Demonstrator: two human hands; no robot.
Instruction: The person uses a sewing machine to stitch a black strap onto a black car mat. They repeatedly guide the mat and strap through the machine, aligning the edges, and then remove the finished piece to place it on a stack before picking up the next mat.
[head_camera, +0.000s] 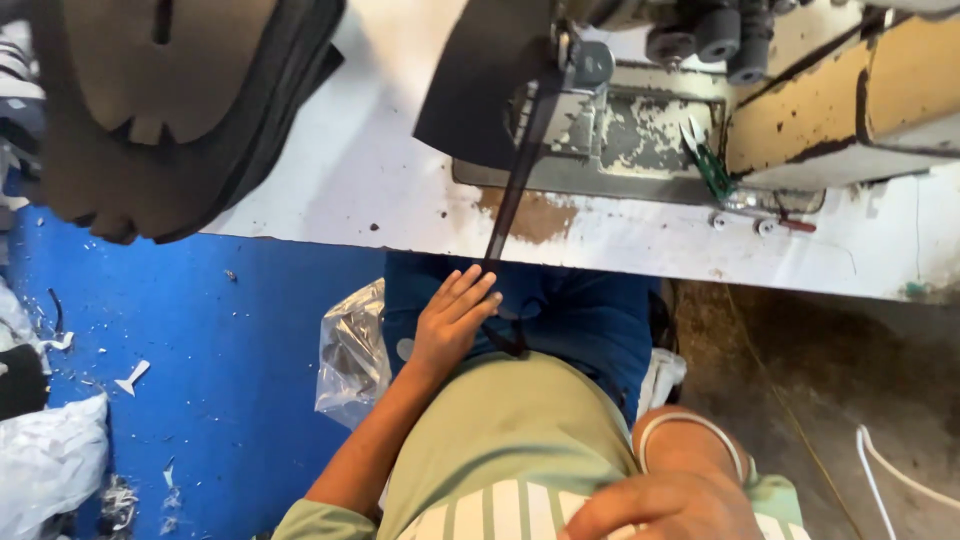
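My left hand (452, 318) rests on my lap below the table edge, fingers together and touching a narrow black strap (515, 190). The strap runs up over the edge of the white table (360, 180) to the sewing machine (640, 120), where a black fabric piece (480, 80) lies under the presser area. My right hand (665, 505) is at the bottom of the view against my striped shirt, fingers curled, holding nothing that I can see.
A stack of dark cut shoe-upper pieces (160, 110) overhangs the table's left end. Green thread snips (708, 165) lie by the machine base. A clear plastic bag (352, 355) sits at my left. Blue floor (220, 380) holds scraps; white cord (880, 470) at right.
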